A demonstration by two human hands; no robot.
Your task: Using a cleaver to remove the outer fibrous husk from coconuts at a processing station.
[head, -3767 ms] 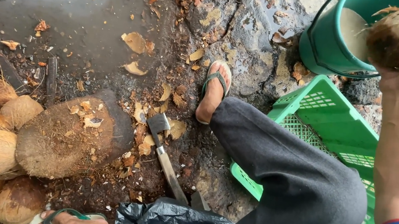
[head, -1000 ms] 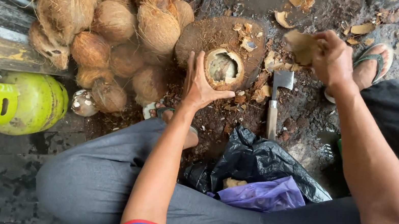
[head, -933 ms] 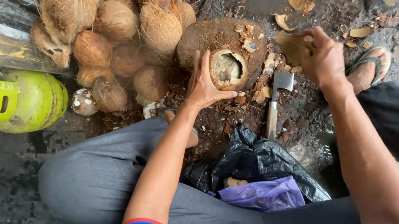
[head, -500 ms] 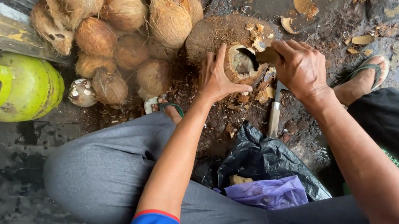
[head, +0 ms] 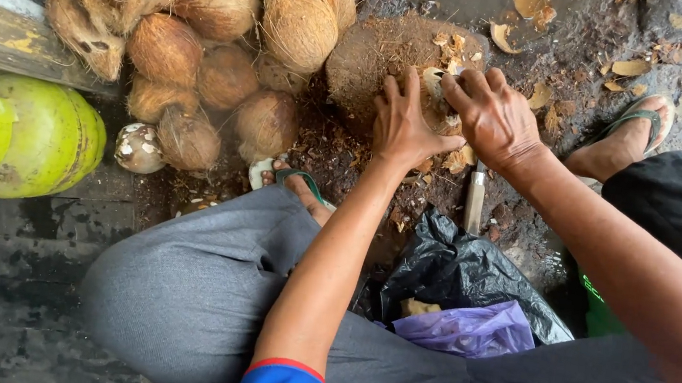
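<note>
A seated person, seen from above, works on the ground with both bare hands. The left hand [head: 402, 125] and the right hand [head: 496, 115] meet over a pale, partly opened coconut [head: 436, 81] that rests on a round, brown, fibre-strewn wooden chopping block [head: 377, 47], in the far middle of the scene. Both hands curl around the coconut, fingers spread over it, so most of it is hidden; how far it has been opened cannot be told.

To the left of the block lies a heap of whole brown coconuts with dry, hairy husks [head: 215, 17], apparently not yet worked. One smaller, smooth, mottled shell [head: 139, 147] sits at the near edge of the heap.

Just near of the hands, a metal cleaver with a pale handle [head: 475, 199] lies on the wet dark ground, unheld. Nearer still sit a crumpled black plastic bag [head: 458, 268] and a soft purple plastic bag [head: 472, 330]. A rounded yellow-green gas cylinder [head: 23, 141] lies at far left. Husk scraps litter the muddy ground.
</note>
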